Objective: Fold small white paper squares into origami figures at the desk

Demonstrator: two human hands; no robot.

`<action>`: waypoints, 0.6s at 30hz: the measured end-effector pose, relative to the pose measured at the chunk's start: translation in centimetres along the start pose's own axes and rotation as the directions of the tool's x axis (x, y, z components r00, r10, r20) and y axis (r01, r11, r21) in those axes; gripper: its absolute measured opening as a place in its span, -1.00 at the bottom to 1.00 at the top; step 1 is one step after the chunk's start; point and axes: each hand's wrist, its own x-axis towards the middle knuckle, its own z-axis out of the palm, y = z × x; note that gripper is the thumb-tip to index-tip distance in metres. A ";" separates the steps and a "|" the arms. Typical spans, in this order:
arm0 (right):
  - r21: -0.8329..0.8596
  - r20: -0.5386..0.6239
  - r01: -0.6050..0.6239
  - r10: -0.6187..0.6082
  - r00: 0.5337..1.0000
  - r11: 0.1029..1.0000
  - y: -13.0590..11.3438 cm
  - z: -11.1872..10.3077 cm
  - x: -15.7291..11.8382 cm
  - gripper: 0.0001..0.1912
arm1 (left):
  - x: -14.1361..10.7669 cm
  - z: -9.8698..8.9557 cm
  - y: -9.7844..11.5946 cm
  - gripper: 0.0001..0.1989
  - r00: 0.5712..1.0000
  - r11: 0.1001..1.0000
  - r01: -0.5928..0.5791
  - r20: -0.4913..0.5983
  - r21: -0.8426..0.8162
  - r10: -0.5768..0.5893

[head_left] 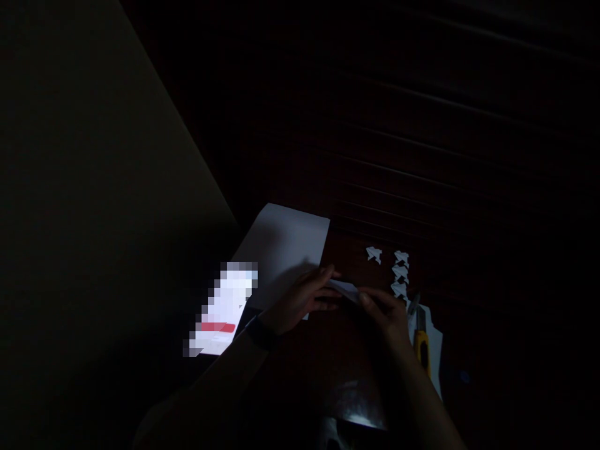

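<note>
A small folded piece of white paper (344, 287) is held between my two hands above the dark table. My left hand (309, 294), with a dark band at the wrist, has its thumb and fingers on the paper's left end. At the right end, the thumb and fingers of my right hand (387, 312) pinch the paper. A large white sheet (285, 244) lies behind and left of my left hand. Several small folded paper figures (400, 274) lie beyond my right hand, and one more figure (374, 254) sits apart to their left.
A lit screen (225, 309), pixelated, stands left of my left forearm. Right of my right hand, a yellow box cutter (421, 350) rests on white papers (435, 350). The dark table's near edge (360, 420) reflects light. A pale surface (94, 156) fills the left side.
</note>
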 end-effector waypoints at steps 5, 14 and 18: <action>-0.013 0.069 0.034 -0.033 0.997 0.999 -0.5 0.2 -0.1 -0.76 | -0.1 0.0 0.0 -0.61 1.000 0.997 -0.022 -0.014 0.070 0.023; -0.003 0.088 -0.045 0.045 0.995 0.999 -0.4 0.3 0.0 -0.78 | -0.9 0.2 0.8 -0.65 1.000 0.970 0.007 -0.015 0.245 -0.004; -0.022 0.011 -0.085 0.085 0.996 0.996 0.0 0.3 0.2 -0.76 | -0.9 0.0 0.6 -0.58 0.998 0.974 0.051 -0.041 0.222 -0.043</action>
